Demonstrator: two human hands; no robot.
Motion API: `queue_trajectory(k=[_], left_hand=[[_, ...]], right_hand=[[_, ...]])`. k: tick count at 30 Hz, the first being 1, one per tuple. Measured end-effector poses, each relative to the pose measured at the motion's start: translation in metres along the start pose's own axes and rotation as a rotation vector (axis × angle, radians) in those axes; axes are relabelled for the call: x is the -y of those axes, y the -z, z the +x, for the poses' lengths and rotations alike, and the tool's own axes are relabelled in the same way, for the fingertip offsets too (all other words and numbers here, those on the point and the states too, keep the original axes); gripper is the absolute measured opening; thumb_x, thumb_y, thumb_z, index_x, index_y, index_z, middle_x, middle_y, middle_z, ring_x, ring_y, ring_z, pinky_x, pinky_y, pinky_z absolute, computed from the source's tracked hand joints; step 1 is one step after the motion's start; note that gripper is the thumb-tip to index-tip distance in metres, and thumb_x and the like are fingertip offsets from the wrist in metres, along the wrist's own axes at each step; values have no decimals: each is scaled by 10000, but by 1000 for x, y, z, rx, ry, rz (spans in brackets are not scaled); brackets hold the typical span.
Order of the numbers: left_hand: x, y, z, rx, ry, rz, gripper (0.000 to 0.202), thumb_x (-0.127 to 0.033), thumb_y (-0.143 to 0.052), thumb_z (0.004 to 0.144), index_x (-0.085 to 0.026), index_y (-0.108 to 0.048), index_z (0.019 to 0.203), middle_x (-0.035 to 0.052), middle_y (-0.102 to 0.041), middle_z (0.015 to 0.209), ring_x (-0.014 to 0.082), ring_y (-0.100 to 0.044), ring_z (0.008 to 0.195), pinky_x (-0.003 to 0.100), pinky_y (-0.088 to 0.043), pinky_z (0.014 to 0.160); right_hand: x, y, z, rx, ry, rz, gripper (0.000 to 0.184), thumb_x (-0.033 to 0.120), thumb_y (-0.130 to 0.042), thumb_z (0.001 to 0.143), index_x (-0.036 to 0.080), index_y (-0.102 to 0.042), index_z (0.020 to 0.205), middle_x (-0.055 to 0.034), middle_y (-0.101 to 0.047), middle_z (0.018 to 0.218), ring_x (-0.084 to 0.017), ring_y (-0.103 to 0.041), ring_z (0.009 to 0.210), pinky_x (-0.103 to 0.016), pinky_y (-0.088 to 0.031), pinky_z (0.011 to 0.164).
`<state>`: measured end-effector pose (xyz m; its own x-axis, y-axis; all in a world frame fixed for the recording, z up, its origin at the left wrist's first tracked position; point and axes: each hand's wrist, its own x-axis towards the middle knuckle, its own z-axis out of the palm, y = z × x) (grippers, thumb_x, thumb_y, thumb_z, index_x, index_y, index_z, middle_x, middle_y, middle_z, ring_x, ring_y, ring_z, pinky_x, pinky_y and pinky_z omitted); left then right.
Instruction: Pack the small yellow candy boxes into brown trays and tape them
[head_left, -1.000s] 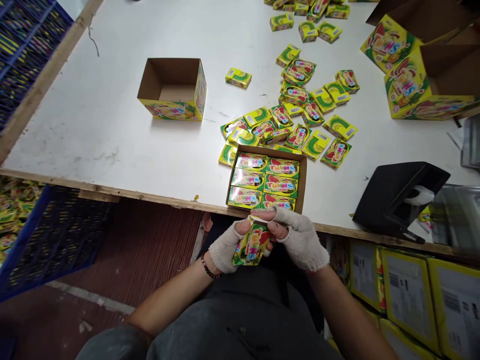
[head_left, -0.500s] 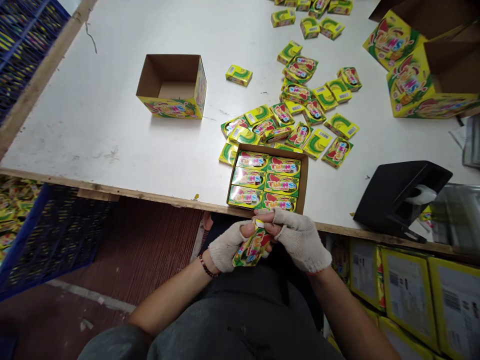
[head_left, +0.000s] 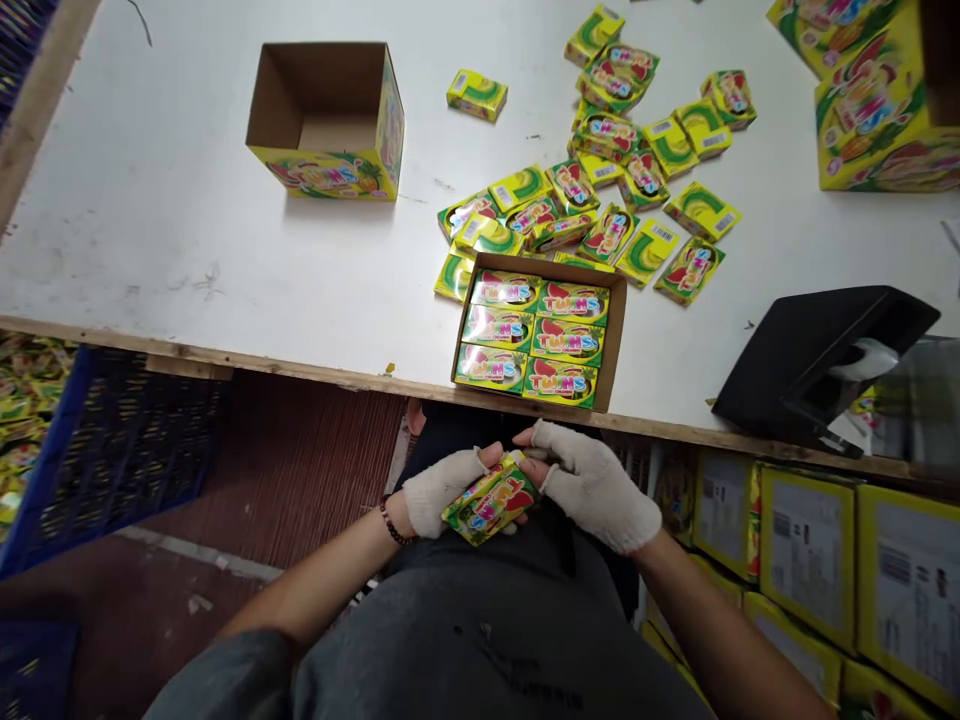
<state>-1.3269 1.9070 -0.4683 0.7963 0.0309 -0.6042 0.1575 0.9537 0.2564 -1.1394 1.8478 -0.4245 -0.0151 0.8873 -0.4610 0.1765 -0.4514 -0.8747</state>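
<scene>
Over my lap, just in front of the table edge, my left hand (head_left: 442,492) grips a small green and yellow TWINS box (head_left: 491,503) with its printed face up. My right hand (head_left: 598,487) is at the far end of that box, its thumb pressed against the end and its fingers curled round behind, partly hidden. Both hands wear white fingerless gloves. Beyond them, a display carton (head_left: 616,345) at the table's edge holds several TWINS boxes in two columns.
Several loose TWINS boxes (head_left: 611,235) lie scattered behind the carton on the white table (head_left: 360,290). An open carton (head_left: 322,175) stands at left, more cartons (head_left: 870,110) at far right. A black tape dispenser (head_left: 802,360) sits at right. Blue crates (head_left: 127,440) stand lower left.
My hands have lowered slightly toward my lap with the small box, which has tilted over more. The white flap seen at its end earlier no longer stands up. The view has shifted.
</scene>
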Motion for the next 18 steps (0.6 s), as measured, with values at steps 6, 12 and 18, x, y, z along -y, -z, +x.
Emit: queue_trajectory(k=[6, 12, 18], left_hand=[[0, -3, -28, -417, -186, 907, 537, -535, -681, 821, -152, -648, 1195, 61, -699, 976, 178, -602, 833, 269, -449, 710], [14, 24, -11, -405, -144, 1107, 199, -333, -559, 861, -182, -686, 888, 2, -647, 788, 147, -549, 732, 250, -406, 649], [28, 50, 5, -426, -106, 483, 442, -553, -692, 738, -146, -627, 895, 11, -627, 777, 133, -560, 714, 257, -463, 686]], right_hand=[[-39, -22, -14, -17, -66, -125, 181, 276, -536, 876, 182, -682, 925, -21, -683, 808, -161, -633, 753, -280, -497, 710], [-63, -29, -5, 89, 80, -96, 248, 235, -491, 908, 181, -698, 1034, -72, -699, 996, -196, -648, 955, -336, -511, 879], [-74, -33, -1, 401, 197, -7, 402, 275, -702, 808, 206, -666, 1202, -74, -662, 1216, -229, -605, 1127, -360, -470, 1009]])
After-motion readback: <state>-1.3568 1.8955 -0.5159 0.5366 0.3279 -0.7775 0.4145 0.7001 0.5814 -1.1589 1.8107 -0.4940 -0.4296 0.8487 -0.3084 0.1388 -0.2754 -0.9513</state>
